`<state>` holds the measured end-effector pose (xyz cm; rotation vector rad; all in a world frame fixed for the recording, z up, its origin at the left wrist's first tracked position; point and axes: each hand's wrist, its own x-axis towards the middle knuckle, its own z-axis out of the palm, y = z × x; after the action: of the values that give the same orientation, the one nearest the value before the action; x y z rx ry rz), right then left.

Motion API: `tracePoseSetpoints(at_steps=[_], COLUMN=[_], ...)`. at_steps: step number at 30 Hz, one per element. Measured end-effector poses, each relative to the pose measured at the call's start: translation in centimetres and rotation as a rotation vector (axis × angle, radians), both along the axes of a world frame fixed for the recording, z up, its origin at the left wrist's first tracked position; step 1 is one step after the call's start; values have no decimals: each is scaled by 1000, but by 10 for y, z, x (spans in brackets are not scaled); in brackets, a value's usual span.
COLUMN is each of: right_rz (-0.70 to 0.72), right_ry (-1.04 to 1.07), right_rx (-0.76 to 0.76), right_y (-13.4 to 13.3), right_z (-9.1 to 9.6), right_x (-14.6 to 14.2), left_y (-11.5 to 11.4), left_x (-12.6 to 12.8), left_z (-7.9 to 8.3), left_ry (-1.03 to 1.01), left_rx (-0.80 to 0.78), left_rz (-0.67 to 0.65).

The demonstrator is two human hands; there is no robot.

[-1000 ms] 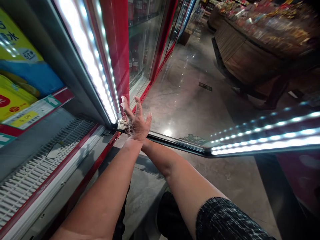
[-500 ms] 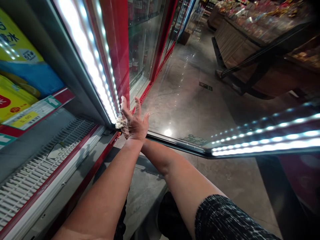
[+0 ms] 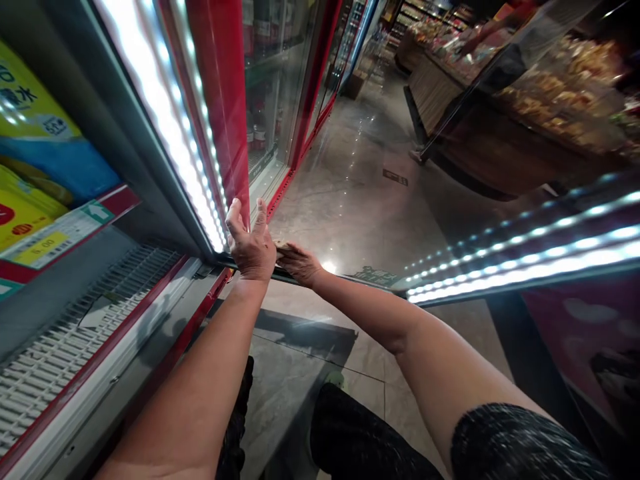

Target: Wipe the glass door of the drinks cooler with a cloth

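My left hand (image 3: 250, 243) is open, fingers pointing up, palm against the lower hinge corner of an open glass cooler door (image 3: 360, 200). My right hand (image 3: 299, 261) lies just right of it on the door's dark bottom frame (image 3: 360, 285), fingers stretched flat towards the left hand. No cloth shows under either hand now. Both forearms reach forward from the bottom of the view.
The open cooler is on the left, with a lit LED strip (image 3: 170, 133), a grille floor (image 3: 75, 340), yellow and blue packs (image 3: 30, 120) and a price label (image 3: 45, 243). A wooden display stand (image 3: 500, 147) is across the tiled aisle; a person's arm (image 3: 480, 33) shows far off.
My right hand has come out from behind the left and slid right along the door's bottom frame. The pale cloth seen beside the left hand is out of sight. The view shifted slightly.
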<state>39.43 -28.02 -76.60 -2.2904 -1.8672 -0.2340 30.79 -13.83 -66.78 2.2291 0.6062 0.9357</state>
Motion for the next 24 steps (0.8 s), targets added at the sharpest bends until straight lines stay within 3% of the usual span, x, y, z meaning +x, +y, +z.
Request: tracePoseSetpoints(at_steps=[4, 7, 10, 14, 20, 24], right_rz=[-128, -148, -129, -228, -301, -292], right_ry=[-39, -41, -59, -139, -161, -158], right_rx=[-17, -75, -58, 37, -32, -80], right_y=[-37, -61, -80, -104, -137, -154], right_z=[-9, -12, -1, 12, -16, -15], right_x=[-2, -5, -1, 5, -3, 0], left_y=[-1, -4, -8, -13, -16, -16], left_x=[1, 1, 1, -1, 3, 11], left_z=[-3, -5, -4, -1, -13, -33], left_ry=[19, 68, 132, 146, 157, 235], left_rx=[-1, 17, 33, 12, -206, -448], left_rz=[-15, -24, -26, -26, -59, 45])
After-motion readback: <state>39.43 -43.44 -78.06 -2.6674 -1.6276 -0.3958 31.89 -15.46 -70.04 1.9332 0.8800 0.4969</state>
